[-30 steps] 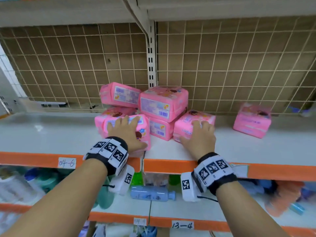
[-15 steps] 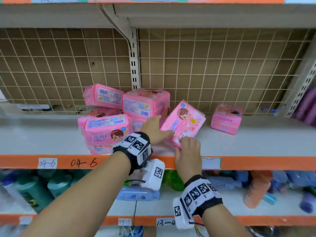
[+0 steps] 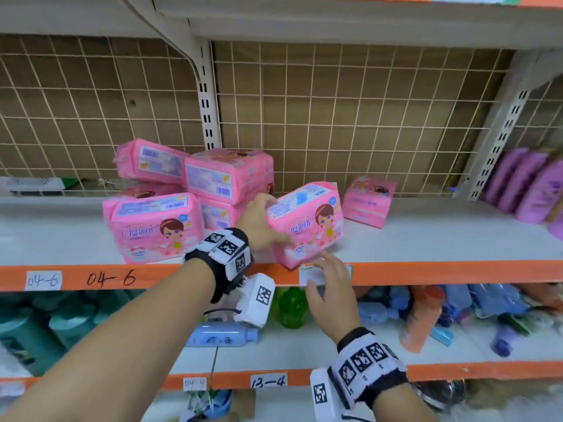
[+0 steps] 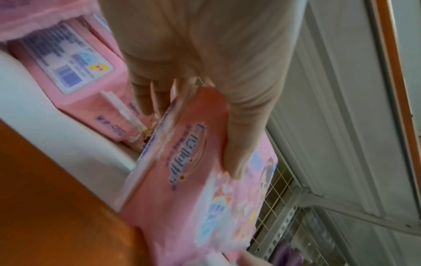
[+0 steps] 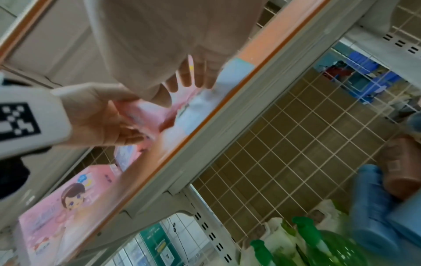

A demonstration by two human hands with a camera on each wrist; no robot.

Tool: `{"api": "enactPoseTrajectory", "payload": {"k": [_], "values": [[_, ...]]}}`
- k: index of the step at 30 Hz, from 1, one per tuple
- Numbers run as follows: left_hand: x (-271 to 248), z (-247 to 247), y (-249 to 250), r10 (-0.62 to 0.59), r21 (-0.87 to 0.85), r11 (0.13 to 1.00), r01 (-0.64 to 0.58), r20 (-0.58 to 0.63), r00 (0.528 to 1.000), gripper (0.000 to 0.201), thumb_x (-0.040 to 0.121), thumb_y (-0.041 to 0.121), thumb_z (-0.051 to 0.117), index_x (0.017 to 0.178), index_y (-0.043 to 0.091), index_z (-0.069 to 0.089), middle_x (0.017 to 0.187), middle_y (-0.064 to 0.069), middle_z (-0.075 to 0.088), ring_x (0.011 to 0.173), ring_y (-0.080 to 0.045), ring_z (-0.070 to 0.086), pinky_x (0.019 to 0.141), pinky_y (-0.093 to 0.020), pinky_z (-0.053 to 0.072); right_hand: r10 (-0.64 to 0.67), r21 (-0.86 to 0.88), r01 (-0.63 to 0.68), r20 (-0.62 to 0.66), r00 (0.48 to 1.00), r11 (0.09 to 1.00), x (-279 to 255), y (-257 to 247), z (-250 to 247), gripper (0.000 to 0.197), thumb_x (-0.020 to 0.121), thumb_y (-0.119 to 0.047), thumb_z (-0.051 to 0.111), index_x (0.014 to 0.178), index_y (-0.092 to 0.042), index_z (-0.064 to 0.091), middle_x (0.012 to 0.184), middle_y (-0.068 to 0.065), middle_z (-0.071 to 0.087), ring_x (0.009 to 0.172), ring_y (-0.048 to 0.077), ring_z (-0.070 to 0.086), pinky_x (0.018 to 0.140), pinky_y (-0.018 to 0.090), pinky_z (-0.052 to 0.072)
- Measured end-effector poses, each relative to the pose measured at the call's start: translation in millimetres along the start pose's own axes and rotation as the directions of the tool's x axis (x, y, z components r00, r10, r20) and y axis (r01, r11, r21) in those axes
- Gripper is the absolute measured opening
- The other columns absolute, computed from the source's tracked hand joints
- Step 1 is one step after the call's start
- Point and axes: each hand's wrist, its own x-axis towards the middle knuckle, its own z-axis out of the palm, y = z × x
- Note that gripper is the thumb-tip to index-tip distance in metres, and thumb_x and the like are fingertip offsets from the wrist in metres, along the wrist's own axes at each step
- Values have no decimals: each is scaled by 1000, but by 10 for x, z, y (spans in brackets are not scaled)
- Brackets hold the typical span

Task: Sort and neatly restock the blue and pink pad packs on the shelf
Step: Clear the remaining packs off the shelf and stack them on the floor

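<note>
A pink pad pack [image 3: 307, 220] with a cartoon girl on its front stands tilted at the shelf's front edge. My left hand [image 3: 268, 220] grips its left end, thumb on the front [image 4: 237, 144] and fingers behind it. My right hand [image 3: 327, 269] hangs open just below the pack, fingers spread in front of the orange shelf edge [image 3: 426, 272]. To the left lies a loose pile of pink packs [image 3: 228, 175], with one upright pack [image 3: 152, 226] in front. A lone pink pack [image 3: 368, 199] lies further right. No blue pack is in view.
Purple packs [image 3: 524, 187] stand at the far right of the shelf. A wire grid back [image 3: 350, 117] closes the shelf behind. The shelf below holds bottles, among them a green one [image 3: 289, 306] and a blue one [image 3: 222, 336].
My left hand has turned the pack more upright, its front facing me. My right hand has come off the pack and dropped below the shelf edge.
</note>
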Motion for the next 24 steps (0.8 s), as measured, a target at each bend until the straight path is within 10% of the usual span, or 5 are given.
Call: {"api": "enactPoseTrajectory", "payload": {"k": [7, 13, 18, 21, 24], "values": [[-140, -555, -91, -84, 107, 992, 74, 94, 992, 80, 53, 9, 88, 118, 20, 42, 121, -5, 51, 106, -22, 54, 94, -38, 47, -101, 84, 125, -246, 964, 989, 422, -345, -248, 42, 74, -5, 72, 111, 2, 55, 117, 17, 50, 116, 28, 43, 98, 9, 20], [-379, -721, -103, -290, -469, 826, 312, 121, 949, 13, 86, 23, 62, 97, 18, 57, 79, -1, 66, 63, -11, 63, 59, -24, 53, 65, 473, -10, -100, 993, 881, 588, -456, -136, 76, 60, -41, 74, 126, -25, 40, 122, -4, 36, 123, 13, 39, 106, 30, 32], [-513, -768, -223, -395, -583, 665, 467, 256, 882, 38, 93, 49, 39, 88, 20, 64, 82, -6, 68, 66, -20, 62, 53, -25, 51, -137, 526, 97, 38, 990, 845, 520, -523, -140, 100, 46, -49, 79, 128, -48, 21, 133, -10, 33, 128, 7, 39, 110, 40, 35], [-557, -698, -285, -360, -595, 676, 436, 249, 899, 38, 96, 43, 37, 103, 17, 64, 84, -3, 72, 66, -17, 67, 54, -26, 54, -186, 497, 79, 169, 968, 864, 558, -545, -172, 116, 43, -44, 85, 129, -54, 9, 141, -8, 28, 131, -2, 32, 112, 28, 28], [-570, -680, -282, -386, -643, 618, 453, 254, 887, 38, 96, 45, 40, 103, 15, 63, 70, -4, 71, 49, -14, 65, 38, -18, 47, -209, 378, 126, 189, 959, 917, 626, -462, -215, 107, 52, -36, 87, 136, -46, 21, 126, -12, 32, 109, -33, 26, 90, -8, 20]]}}
